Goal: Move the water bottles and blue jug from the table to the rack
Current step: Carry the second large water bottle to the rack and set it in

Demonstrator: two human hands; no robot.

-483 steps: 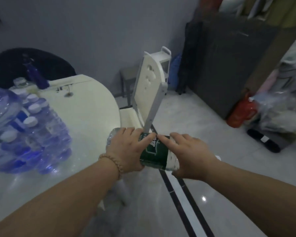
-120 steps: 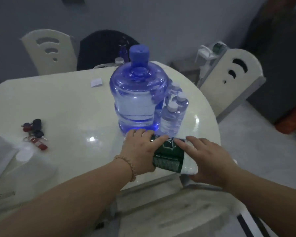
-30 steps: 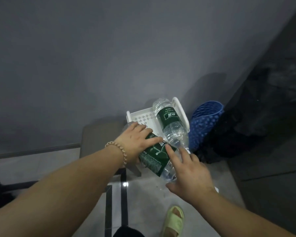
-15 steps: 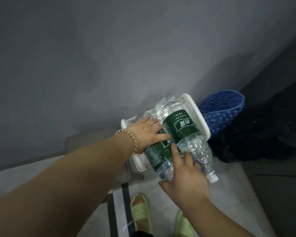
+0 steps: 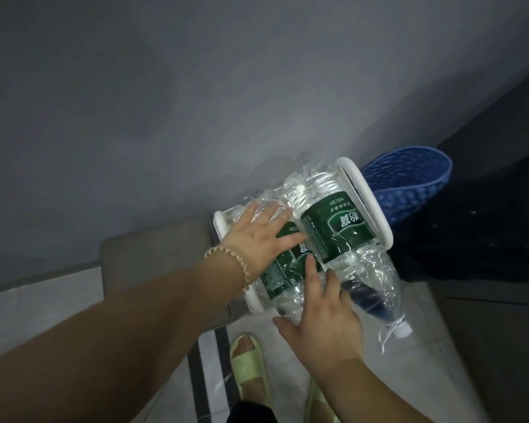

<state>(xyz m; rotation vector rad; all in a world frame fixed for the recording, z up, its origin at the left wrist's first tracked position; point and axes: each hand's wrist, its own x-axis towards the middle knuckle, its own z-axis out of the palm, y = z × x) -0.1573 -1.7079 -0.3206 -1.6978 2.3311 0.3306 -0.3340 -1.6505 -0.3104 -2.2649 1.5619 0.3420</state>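
Note:
Two large clear water bottles with green labels lie side by side on the white rack. The right bottle rests free, its white cap hanging past the rack's near edge. My left hand lies flat on top of the left bottle, gripping its far half. My right hand cups the same bottle's neck end from the front. The table, small bottles and blue jug are out of view.
A blue perforated basket stands right of the rack against the grey wall. A grey stool sits left of the rack. My feet in green slippers stand on the tiled floor just below.
The left bottle has slid further onto the rack, level beside the right bottle. My left hand has flattened on top of it. I have moved closer to the rack.

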